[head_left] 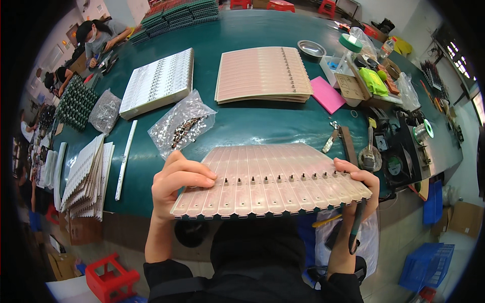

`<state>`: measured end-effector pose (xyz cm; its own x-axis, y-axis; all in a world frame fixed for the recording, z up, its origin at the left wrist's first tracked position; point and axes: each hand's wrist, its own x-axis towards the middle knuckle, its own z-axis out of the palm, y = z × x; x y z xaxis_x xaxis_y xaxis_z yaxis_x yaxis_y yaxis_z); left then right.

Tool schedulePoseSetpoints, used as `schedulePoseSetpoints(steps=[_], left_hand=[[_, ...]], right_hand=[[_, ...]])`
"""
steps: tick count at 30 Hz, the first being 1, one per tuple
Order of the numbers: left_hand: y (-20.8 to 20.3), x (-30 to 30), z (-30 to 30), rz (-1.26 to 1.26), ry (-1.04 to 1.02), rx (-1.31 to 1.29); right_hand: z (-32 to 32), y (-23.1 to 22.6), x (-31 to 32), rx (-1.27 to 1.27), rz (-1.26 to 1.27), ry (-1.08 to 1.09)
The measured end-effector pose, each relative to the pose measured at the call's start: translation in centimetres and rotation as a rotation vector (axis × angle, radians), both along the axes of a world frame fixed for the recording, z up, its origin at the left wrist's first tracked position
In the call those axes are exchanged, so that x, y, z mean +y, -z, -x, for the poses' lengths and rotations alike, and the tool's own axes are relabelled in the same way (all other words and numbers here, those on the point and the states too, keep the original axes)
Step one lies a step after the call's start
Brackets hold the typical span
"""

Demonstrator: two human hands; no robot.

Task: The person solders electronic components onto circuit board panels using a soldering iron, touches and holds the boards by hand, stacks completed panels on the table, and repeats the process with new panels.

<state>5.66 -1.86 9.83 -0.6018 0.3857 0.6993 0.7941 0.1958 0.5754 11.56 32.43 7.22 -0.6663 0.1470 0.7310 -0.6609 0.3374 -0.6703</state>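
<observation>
My left hand (177, 183) pinches the left edge of a wide pinkish circuit board panel (268, 194), thumb on top. Around the panel's right edge close the fingers of my right hand (365, 184). The panel is raised at the table's near edge, tilted toward me. It is scored into narrow strips, and a row of small black-topped switches stands across it. A slim dark handle-like thing (357, 222) hangs below my right hand along the wrist; whether that hand grips it is hidden. Just beyond the panel lies a clear plastic bag (182, 123) of small metal parts.
On the green table (242, 33) lie a pinkish panel stack (262, 76), a white panel stack (159, 83) and a pink pad (327, 95). Leaning panels (86, 174) stand left. At right are a solder spool (423, 131), a fan (396, 165) and a cluttered box (374, 83).
</observation>
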Motion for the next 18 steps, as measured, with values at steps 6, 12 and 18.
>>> schedulePoseSetpoints(steps=[6, 12, 18], left_hand=[[-0.2, 0.1, -0.1, -0.011, -0.019, 0.006], [0.2, 0.4, 0.2, -0.055, -0.002, -0.02], [0.1, 0.6, 0.1, -0.082, -0.003, -0.032]], right_hand=[[-0.2, -0.4, -0.2, -0.046, -0.015, 0.001], [0.1, -0.5, 0.6, 0.019, -0.082, -0.022], [0.2, -1.4, 0.5, 0.016, 0.032, -0.175]])
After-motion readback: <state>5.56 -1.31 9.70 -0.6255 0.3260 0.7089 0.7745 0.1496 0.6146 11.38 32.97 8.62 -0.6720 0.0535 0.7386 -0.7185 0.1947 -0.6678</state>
